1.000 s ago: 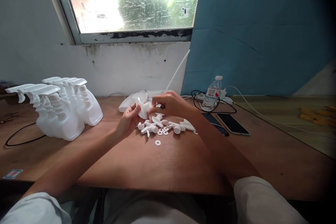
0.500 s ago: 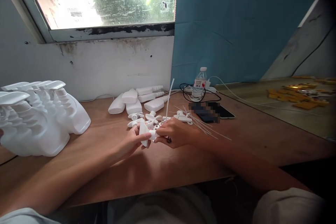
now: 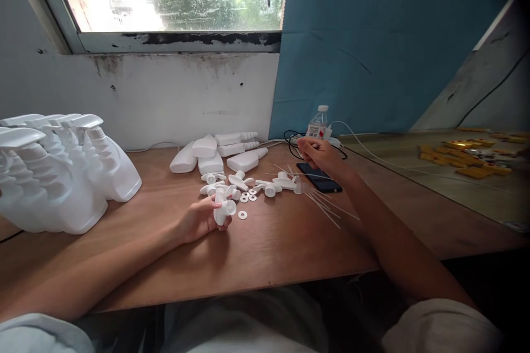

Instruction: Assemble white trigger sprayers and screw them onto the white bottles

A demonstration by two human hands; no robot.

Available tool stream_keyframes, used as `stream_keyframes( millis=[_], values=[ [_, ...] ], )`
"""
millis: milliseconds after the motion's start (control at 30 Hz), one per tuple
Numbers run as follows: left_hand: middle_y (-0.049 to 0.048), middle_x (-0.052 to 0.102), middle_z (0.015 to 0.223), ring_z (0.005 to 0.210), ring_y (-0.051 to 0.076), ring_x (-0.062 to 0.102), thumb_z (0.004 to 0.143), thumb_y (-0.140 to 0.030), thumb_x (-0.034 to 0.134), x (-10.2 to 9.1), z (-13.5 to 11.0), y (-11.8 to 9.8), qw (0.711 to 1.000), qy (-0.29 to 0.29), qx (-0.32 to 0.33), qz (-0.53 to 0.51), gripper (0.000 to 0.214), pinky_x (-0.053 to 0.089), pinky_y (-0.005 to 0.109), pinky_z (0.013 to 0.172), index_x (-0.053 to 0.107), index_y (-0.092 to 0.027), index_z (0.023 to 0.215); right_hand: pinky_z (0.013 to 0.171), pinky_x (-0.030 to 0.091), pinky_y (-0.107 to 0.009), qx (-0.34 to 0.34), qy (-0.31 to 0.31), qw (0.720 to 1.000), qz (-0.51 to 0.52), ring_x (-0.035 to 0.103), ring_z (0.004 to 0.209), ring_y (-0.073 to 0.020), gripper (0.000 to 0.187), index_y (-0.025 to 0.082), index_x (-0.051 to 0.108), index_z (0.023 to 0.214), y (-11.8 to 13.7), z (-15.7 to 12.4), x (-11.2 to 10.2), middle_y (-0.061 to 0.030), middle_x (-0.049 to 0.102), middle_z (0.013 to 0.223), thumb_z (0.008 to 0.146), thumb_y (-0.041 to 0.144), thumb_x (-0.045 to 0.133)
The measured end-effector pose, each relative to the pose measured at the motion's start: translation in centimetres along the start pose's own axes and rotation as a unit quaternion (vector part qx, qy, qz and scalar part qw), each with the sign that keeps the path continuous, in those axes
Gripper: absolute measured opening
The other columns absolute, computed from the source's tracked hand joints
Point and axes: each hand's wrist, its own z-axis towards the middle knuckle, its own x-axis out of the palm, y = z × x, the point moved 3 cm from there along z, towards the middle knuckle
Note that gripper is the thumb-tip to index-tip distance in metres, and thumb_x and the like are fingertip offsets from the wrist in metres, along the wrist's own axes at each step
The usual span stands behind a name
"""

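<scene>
My left hand (image 3: 201,219) rests on the wooden table (image 3: 269,248), fingers closed round a white spray-trigger head (image 3: 222,208). My right hand (image 3: 318,154) is lifted above the dark phone (image 3: 318,177), fingers pinched together; what it holds, perhaps a thin white tube, is too fine to make out. Between the hands lie loose white trigger parts (image 3: 248,183), small white washers (image 3: 242,214) and several thin white dip tubes (image 3: 323,204).
Several assembled white spray bottles (image 3: 62,176) stand at the left. Empty white bottles (image 3: 215,155) lie near the wall. A water bottle (image 3: 318,123) and cables stand behind my right hand. Yellow pieces (image 3: 467,154) lie on the surface at far right.
My right hand left the trigger head and moved up and right, over the phone. My left hand has settled on the table, keeping hold of the trigger head.
</scene>
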Motion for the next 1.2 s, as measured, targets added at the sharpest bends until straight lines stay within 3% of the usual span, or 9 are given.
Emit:
stream_keyframes(
  millis=[167,267,600,667,767,867,1000,1100,1200],
  values=[
    [0.0075,0.061,0.082,0.065,0.018,0.060,0.075,-0.019,0.061,-0.6,0.2,-0.1,0.999,-0.007,-0.021,-0.031,0.032,0.042,0.027,0.056,0.057,-0.016,0.107,0.046,0.012,-0.026,0.012,0.147,0.982,0.119,0.026,0.050,-0.0068,0.051,0.017,0.053,0.067,-0.9,-0.2,-0.5,0.0007,0.038,0.064,0.080,0.065,0.067],
    [0.0082,0.062,0.086,0.064,0.018,0.060,0.075,-0.020,0.060,-0.9,0.2,-0.1,0.999,-0.008,-0.025,-0.031,0.031,0.042,0.027,0.056,0.058,-0.016,0.106,0.046,0.013,-0.028,0.037,0.175,0.975,0.131,0.031,0.048,-0.0071,0.052,0.015,0.062,0.072,-1.9,0.2,-1.1,-0.0022,0.044,0.064,0.078,0.066,0.068],
    [0.0086,0.061,0.089,0.062,0.017,0.057,0.082,-0.032,0.060,-1.1,0.2,0.0,0.997,0.007,-0.048,-0.052,0.034,0.040,0.027,0.056,0.059,-0.014,0.111,0.044,0.008,-0.030,0.055,0.118,0.980,0.148,0.027,0.040,-0.0034,0.064,0.010,0.073,0.094,-3.1,0.9,-3.7,-0.0155,0.065,0.085,0.081,0.071,0.059],
    [0.0079,0.060,0.089,0.061,0.016,0.056,0.083,-0.033,0.060,-1.1,0.2,0.0,0.998,0.011,-0.048,-0.048,0.033,0.039,0.027,0.056,0.059,-0.015,0.110,0.043,0.007,-0.031,0.033,0.073,0.985,0.153,0.026,0.039,-0.0031,0.060,0.010,0.074,0.096,-2.9,1.0,-4.1,-0.0155,0.066,0.085,0.081,0.067,0.062],
    [0.0071,0.059,0.088,0.061,0.016,0.056,0.084,-0.034,0.060,-1.2,0.3,0.1,0.998,0.007,-0.043,-0.044,0.032,0.039,0.026,0.055,0.058,-0.015,0.111,0.042,0.007,-0.031,-0.028,-0.052,0.983,0.173,0.024,0.038,-0.0031,0.044,0.012,0.075,0.094,-2.5,1.4,-4.6,-0.0097,0.062,0.076,0.075,0.052,0.075],
    [0.0066,0.058,0.086,0.060,0.014,0.054,0.086,-0.037,0.059,-1.1,0.3,0.1,0.999,0.002,-0.034,-0.033,0.033,0.036,0.025,0.053,0.057,-0.015,0.111,0.042,0.015,-0.030,-0.065,-0.114,0.971,0.198,0.030,0.041,-0.0047,0.037,0.012,0.074,0.086,-2.3,1.7,-4.5,-0.0070,0.058,0.072,0.073,0.047,0.076],
    [0.0061,0.057,0.084,0.058,0.014,0.052,0.085,-0.039,0.061,-1.0,0.3,0.1,0.999,-0.006,-0.035,-0.028,0.033,0.035,0.024,0.052,0.057,-0.015,0.108,0.049,0.035,-0.030,-0.024,-0.076,0.988,0.135,0.049,0.052,-0.0121,0.048,0.012,0.069,0.076,-2.5,1.7,-3.3,-0.0077,0.055,0.067,0.082,0.059,0.063],
    [0.0068,0.058,0.085,0.059,0.014,0.053,0.086,-0.039,0.059,-1.1,0.3,0.1,0.999,-0.005,-0.037,-0.030,0.033,0.036,0.025,0.053,0.056,-0.015,0.109,0.046,0.033,-0.027,0.046,-0.055,0.997,0.005,0.044,0.048,-0.0095,0.056,0.012,0.062,0.068,-2.9,1.1,-2.4,-0.0042,0.049,0.058,0.089,0.063,0.054],
    [0.0071,0.058,0.084,0.059,0.014,0.053,0.087,-0.038,0.059,-1.3,0.4,0.2,0.999,0.000,-0.035,-0.029,0.033,0.036,0.025,0.053,0.056,-0.015,0.110,0.044,0.030,-0.025,0.058,-0.058,0.996,-0.030,0.040,0.043,-0.0083,0.054,0.014,0.056,0.061,-3.2,0.7,-1.5,-0.0020,0.046,0.052,0.091,0.060,0.055]
  ],
)
